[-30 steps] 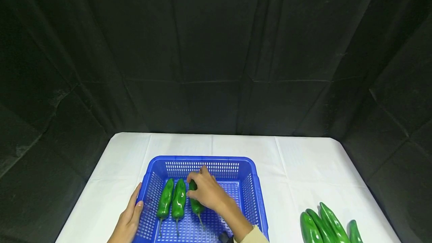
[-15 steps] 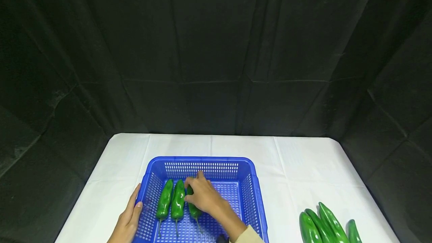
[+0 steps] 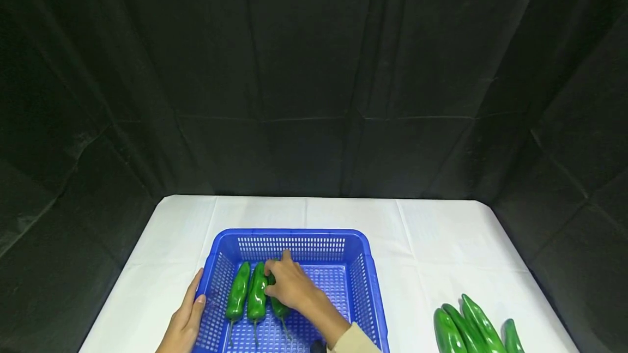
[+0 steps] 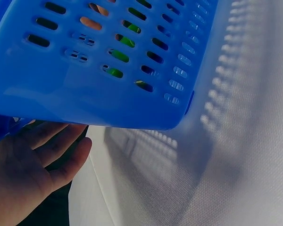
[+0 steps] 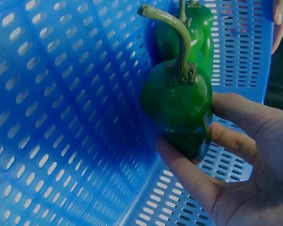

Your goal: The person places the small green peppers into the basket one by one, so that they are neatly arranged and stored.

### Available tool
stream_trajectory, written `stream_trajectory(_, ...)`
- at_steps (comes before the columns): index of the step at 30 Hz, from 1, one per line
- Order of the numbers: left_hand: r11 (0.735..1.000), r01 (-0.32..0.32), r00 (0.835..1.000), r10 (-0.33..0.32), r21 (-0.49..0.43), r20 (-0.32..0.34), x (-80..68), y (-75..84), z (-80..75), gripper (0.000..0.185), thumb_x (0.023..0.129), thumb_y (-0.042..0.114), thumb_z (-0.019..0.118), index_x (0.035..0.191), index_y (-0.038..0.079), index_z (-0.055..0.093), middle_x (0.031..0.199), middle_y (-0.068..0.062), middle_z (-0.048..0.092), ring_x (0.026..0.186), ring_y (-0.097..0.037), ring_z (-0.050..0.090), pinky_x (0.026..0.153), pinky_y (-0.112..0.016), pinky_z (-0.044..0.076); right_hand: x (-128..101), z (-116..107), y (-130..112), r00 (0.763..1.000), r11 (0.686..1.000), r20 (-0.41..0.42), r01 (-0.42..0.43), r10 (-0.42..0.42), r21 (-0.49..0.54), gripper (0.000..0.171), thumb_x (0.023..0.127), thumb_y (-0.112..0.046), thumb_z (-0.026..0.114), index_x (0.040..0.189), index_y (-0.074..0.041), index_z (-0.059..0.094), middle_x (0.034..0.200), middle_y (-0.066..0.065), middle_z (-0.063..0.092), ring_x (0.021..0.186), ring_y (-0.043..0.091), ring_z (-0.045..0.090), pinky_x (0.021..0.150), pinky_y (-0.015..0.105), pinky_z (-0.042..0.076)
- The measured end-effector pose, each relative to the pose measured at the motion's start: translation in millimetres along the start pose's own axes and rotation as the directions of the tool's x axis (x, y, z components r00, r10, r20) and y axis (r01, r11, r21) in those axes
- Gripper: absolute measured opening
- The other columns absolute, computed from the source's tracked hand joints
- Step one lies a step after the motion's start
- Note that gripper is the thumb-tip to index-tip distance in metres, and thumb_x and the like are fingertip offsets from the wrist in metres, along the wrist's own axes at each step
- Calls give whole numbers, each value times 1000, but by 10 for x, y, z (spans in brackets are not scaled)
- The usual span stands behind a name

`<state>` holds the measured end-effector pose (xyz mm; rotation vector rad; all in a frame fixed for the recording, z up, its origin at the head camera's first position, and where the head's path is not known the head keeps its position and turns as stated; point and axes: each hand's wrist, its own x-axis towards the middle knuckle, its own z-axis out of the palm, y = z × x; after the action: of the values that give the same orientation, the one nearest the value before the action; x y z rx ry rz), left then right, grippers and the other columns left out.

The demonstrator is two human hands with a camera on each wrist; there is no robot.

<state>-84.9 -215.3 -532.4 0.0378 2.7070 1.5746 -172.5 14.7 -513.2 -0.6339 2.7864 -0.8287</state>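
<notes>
Head view: I have the right hand (image 3: 294,285) reaching into a blue plastic basket (image 3: 294,235), thumb and fingertips pinching a green chili pepper (image 3: 280,308) across its body. That pepper sits in the left half of the basket floor, third from the left wall, with its stem pointing to the near edge. Two other chili peppers (image 3: 257,294) lie nearer that wall, parallel, stems the same way. The right wrist camera shows me a bare grip, thumb on one side and fingers on the other, well clear of the curved stem (image 5: 184,42); I can't tell whether the tip rests on the mesh or hangs just above it. My left hand (image 3: 182,320) lies along the outside of the basket's left edge with its fingers fairly straight, touching the wall rather than clutching it. Towards the right edge of the white-covered table (image 3: 451,244) I count four loose peppers (image 3: 483,320). I judge the held one light, firm but hollow, so a hard squeeze might crack or dent it, and its gloss suggests slippery skin. I'd keep to the widest part, below the shoulder, with soft opposed fingertips; the thin stem looks apt to snap or twist.
</notes>
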Motion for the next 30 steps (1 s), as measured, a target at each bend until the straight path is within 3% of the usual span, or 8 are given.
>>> stream_trajectory(6,999,24,1000,-24,-23,4,-3,0,-3,53,110,18,28,159,6,12,150,-38,29,109,-45,59,76,-53,54,19,8,13,1000,1000,11,-13,13,0,32,79,-16,85,106,-7,71,107,15,51,65,15,54,51,22,46)
stream_trajectory(10,1000,15,1000,-15,-22,-6,-5,-3,-2,52,110,17,28,159,6,14,148,-39,31,108,-44,60,76,-53,54,35,17,13,1000,999,20,-22,22,-25,33,78,-18,86,105,-7,71,108,16,51,67,16,55,53,23,47)
stream_trajectory(18,1000,-18,1000,18,2,-15,-1,-24,5,52,110,17,28,158,4,14,148,-40,31,111,-48,58,80,-58,52,44,35,-13,998,999,32,-53,53,-4,35,77,-16,86,106,-5,71,136,38,43,76,28,65,57,27,53)
stream_trajectory(25,1000,-12,1000,12,16,-4,1,-13,5,52,111,20,26,159,5,12,151,-38,27,118,-54,52,88,-68,46,41,49,-22,998,998,43,-54,53,21,33,76,-13,85,103,-3,70,132,38,43,68,23,62,51,24,50)
stream_trajectory(30,1000,-3,1000,3,13,0,1,-8,7,52,111,19,26,159,5,12,152,-38,26,119,-56,50,89,-68,46,29,40,-30,996,997,56,-73,71,36,36,77,-11,83,110,-5,70,132,35,43,69,22,60,50,24,49)
